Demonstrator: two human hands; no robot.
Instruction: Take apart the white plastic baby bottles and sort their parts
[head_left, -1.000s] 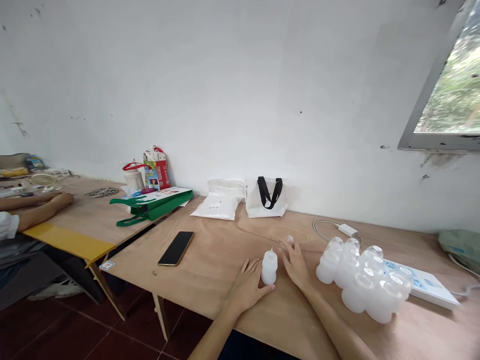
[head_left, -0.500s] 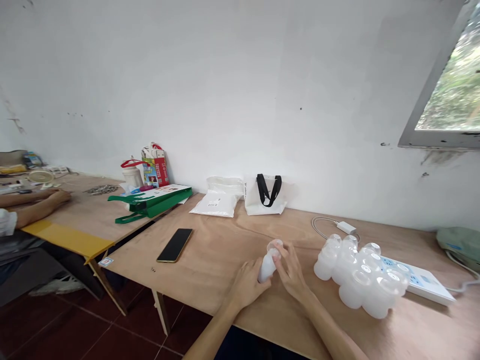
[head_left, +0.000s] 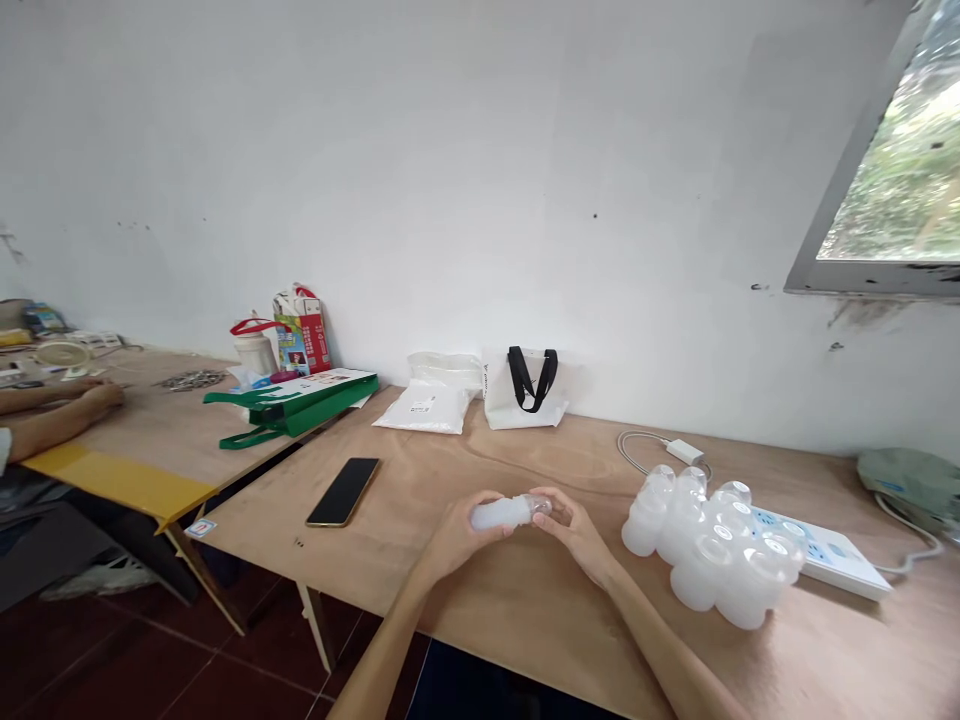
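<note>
A small translucent white plastic bottle (head_left: 501,514) lies sideways between my hands, above the front part of the wooden table. My left hand (head_left: 463,535) is wrapped around the bottle's base end. The fingers of my right hand (head_left: 568,528) pinch its clear cap (head_left: 538,505) at the other end. To the right, several similar bottles (head_left: 701,560) with clear domed caps stand upright in a tight cluster.
A black phone (head_left: 343,492) lies to the left on the table (head_left: 420,470). White packages (head_left: 427,405) and a bag with black handles (head_left: 525,400) are by the wall. A power strip (head_left: 840,560) sits behind the bottles. A co-worker's arms (head_left: 67,412) rest on the left table.
The bottle has turned from tilted upright to nearly horizontal, its cap pointing right. Both hands have shifted a little leftward with it, and my left hand now holds its base end.
</note>
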